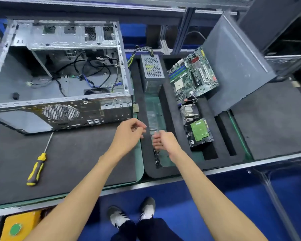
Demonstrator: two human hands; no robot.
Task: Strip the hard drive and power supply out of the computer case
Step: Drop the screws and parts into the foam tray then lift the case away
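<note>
Seen from above, a person stands at a bench (94,164) covered with a dark mat. On the left lies an open computer case (59,75) on its side, a bare metal shell with only loose black and blue cables left inside. To its right sits a black foam tray (181,164) with cut-out slots.

The power supply (152,68), a grey perforated metal box, stands in the far end of one slot, its bundle of wires trailing off behind it. It looks heavy and rigid, with hard sheet-metal edges; the safest hold is probably around the flat sides of the body, not by the wires. The hard drive (199,133) lies in a nearer slot, green circuit board facing up. It is likely dense, smooth and sensitive to knocks, best taken by its side edges, away from the board. A motherboard (193,75) leans in the tray beyond it, and a heatsink (188,111) sits between the two.

Both hands hover over the tray's near end. The left hand (130,131) has loosely curled fingers and seems empty. The right hand (163,140) is blurred; its grip looks relaxed and holds nothing visible.

A yellow-handled screwdriver (36,168) lies on the mat, well apart from both hands.
</note>
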